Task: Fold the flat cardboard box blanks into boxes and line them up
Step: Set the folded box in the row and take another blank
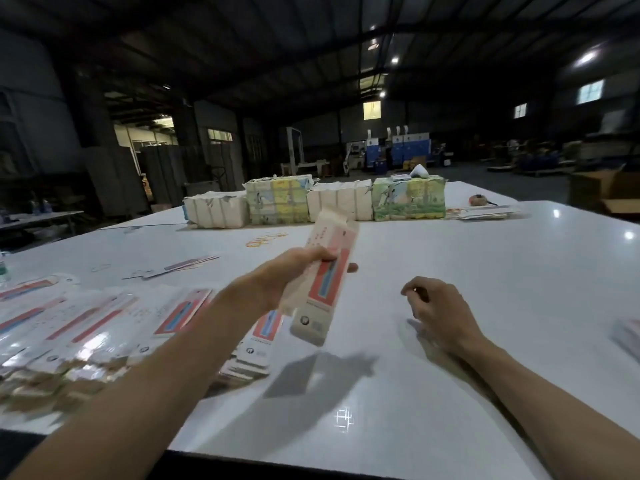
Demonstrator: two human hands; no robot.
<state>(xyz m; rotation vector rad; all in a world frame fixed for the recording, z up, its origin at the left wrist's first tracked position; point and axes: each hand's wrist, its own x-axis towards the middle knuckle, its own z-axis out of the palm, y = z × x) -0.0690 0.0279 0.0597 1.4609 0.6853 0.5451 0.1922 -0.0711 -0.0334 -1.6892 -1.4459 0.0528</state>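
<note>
Already one box [325,282] has taken shape: a long, narrow carton of thin white card with a red and blue panel down its face, squared up into a tube. The left hand [294,268] grips it around the middle, fingers curled over the top and thumb showing on the far side, and holds it tilted above the table [485,271]. Its far end flap looks open; the near end seems closed, though blur makes that uncertain. The right hand [436,306], right of the box, holds nothing, its fingers loosely curled.

Just below and left of the box lies a stack of flat blanks [252,355] with the same print, so plenty seems left to fold. Further left of the box a glossy row [86,323] of the same pieces lies side by side. Whether these are finished boxes already lined up or more blanks, I cannot tell through the blur.

Well beyond the box sit paper-wrapped bundles [311,202], blocky, some plain white and some printed in green and yellow. Between them and the box lie loose rubber bands [266,240]. The tabletop is white, smooth and shiny, mirroring the ceiling lamps.
</note>
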